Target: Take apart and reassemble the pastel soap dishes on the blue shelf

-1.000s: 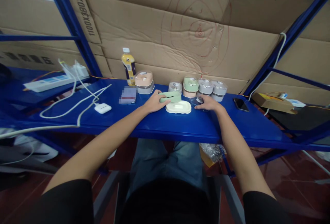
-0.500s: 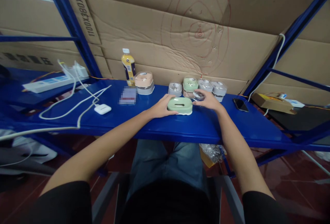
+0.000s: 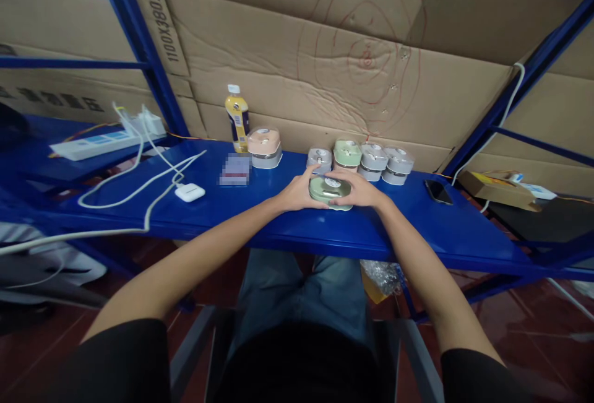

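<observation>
On the blue shelf before me is a small, rounded green box [image 3: 320, 194], topped by a clear plastic lid [image 3: 335, 185] with a round label. My left hand [image 3: 299, 194] wraps round its left side, thumb at the front. My right hand [image 3: 359, 189] grips the lid from the right, fingers along the far edge. Whether the lid is fully seated, I cannot tell. Just behind are a single grey lidded box [image 3: 319, 158] and a green lidded box [image 3: 347, 152] on a partly hidden pinkish one.
Two grey stacks [image 3: 372, 158] stand farther right, near a phone [image 3: 437, 192]. At left are a pink-over-grey stack [image 3: 264, 141], a yellow drink bottle [image 3: 238, 121], a white earphone case [image 3: 189, 192] and white cables [image 3: 148, 220]. Cardboard [image 3: 260, 50] closes off the back.
My right hand has brought the clear lid leftward onto the green box, covering its slotted top. My left hand still holds the box. The whole view has shifted slightly.
</observation>
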Demonstrator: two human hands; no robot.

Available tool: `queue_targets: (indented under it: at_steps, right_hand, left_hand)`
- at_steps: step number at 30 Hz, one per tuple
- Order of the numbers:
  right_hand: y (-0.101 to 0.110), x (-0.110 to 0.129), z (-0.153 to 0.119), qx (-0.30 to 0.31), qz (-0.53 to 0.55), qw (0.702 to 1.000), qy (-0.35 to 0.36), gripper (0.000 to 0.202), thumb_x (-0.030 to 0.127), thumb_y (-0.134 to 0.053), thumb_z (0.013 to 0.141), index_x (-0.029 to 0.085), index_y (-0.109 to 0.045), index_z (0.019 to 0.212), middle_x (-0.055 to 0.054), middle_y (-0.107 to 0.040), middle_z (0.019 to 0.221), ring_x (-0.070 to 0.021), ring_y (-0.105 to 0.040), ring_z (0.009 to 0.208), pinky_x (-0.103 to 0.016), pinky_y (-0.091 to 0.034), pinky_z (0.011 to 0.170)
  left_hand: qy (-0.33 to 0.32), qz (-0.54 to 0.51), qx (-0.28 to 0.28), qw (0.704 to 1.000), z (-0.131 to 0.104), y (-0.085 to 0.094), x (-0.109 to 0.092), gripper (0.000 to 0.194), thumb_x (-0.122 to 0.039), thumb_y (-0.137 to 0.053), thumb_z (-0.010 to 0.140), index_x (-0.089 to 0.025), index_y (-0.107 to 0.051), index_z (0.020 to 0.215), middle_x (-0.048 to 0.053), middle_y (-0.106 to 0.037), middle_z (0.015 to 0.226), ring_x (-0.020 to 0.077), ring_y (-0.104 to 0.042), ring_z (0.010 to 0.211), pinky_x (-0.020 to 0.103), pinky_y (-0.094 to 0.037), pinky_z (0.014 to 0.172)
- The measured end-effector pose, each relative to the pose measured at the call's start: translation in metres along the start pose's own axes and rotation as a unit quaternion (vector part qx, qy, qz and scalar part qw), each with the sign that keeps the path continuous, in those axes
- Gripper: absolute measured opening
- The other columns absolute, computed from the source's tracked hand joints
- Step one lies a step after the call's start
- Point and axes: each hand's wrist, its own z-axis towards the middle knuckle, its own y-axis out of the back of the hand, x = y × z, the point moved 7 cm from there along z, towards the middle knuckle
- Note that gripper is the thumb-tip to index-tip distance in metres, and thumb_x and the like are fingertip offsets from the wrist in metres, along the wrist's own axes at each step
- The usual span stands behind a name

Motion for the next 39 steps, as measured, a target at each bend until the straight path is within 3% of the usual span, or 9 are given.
queue_targets:
  at_steps: [5, 25, 29, 33, 36, 39]
  right_hand:
    - [-0.002, 0.000, 0.002, 0.012, 0.010, 1.000, 0.017, 0.082, 0.053, -0.092, 0.077, 0.033, -0.070, 0.153, -0.009, -0.072, 0.149, -0.0357, -0.068, 0.138, -0.060, -0.048, 0.125]
    - [-0.009, -0.005, 0.007, 0.034, -0.011, 0.999, 0.026, 0.082, 0.047, -0.091, 0.077, 0.033, -0.069, 0.154, -0.010, -0.070, 0.149, -0.0383, -0.064, 0.139, -0.063, -0.046, 0.124]
    - [-0.011, -0.004, 0.003, 0.026, 0.017, 0.999, 0.019, 0.079, 0.050, -0.091, 0.080, 0.033, -0.069, 0.154, -0.010, -0.069, 0.152, -0.0375, -0.063, 0.143, -0.061, -0.046, 0.127]
    - [-0.015, -0.006, -0.002, -0.005, 0.038, 0.999, 0.005, 0.084, 0.061, -0.093, 0.080, 0.032, -0.067, 0.155, -0.012, -0.066, 0.155, -0.0371, -0.061, 0.146, -0.058, -0.046, 0.128]
    - [-0.020, -0.008, -0.002, -0.041, 0.030, 0.998, -0.028, 0.095, 0.068, -0.093, 0.078, 0.029, -0.062, 0.158, -0.016, -0.065, 0.154, -0.0396, -0.061, 0.145, -0.061, -0.049, 0.124]
    - [-0.028, -0.005, 0.001, -0.062, 0.001, 0.996, -0.071, 0.092, 0.072, -0.084, 0.087, 0.026, -0.057, 0.162, -0.018, -0.061, 0.156, -0.0409, -0.064, 0.141, -0.062, -0.054, 0.119]
  left_hand:
    - [-0.003, 0.005, 0.005, 1.000, 0.000, -0.001, 0.001, 0.131, -0.063, -0.101, 0.062, -0.022, -0.037, 0.168, 0.020, -0.076, 0.141, 0.0474, -0.071, 0.136, 0.064, -0.054, 0.114]
    - [0.027, 0.037, 0.033, 0.998, 0.003, -0.006, 0.010, 0.132, -0.067, -0.100, 0.060, -0.020, -0.037, 0.166, 0.021, -0.070, 0.149, 0.0492, -0.064, 0.144, 0.063, -0.052, 0.118]
    - [-0.016, 0.032, 0.033, 0.999, 0.003, -0.004, 0.001, 0.120, -0.065, -0.098, 0.064, -0.021, -0.045, 0.162, 0.018, -0.066, 0.156, 0.0443, -0.064, 0.143, 0.058, -0.051, 0.120]
    - [-0.030, 0.095, 0.038, 0.994, -0.014, 0.006, -0.012, 0.103, -0.065, -0.088, 0.079, -0.023, -0.049, 0.165, 0.017, -0.067, 0.151, 0.0411, -0.065, 0.137, 0.054, -0.051, 0.118]
    - [0.051, 0.196, 0.021, 0.979, -0.041, 0.018, -0.016, 0.100, -0.069, -0.080, 0.088, -0.019, -0.046, 0.168, 0.019, -0.071, 0.134, 0.0430, -0.068, 0.126, 0.055, -0.054, 0.111]
    - [0.115, 0.310, -0.037, 0.943, -0.070, 0.032, -0.028, 0.099, -0.074, -0.074, 0.092, -0.015, -0.047, 0.166, 0.025, -0.070, 0.132, 0.0491, -0.067, 0.127, 0.057, -0.054, 0.109]
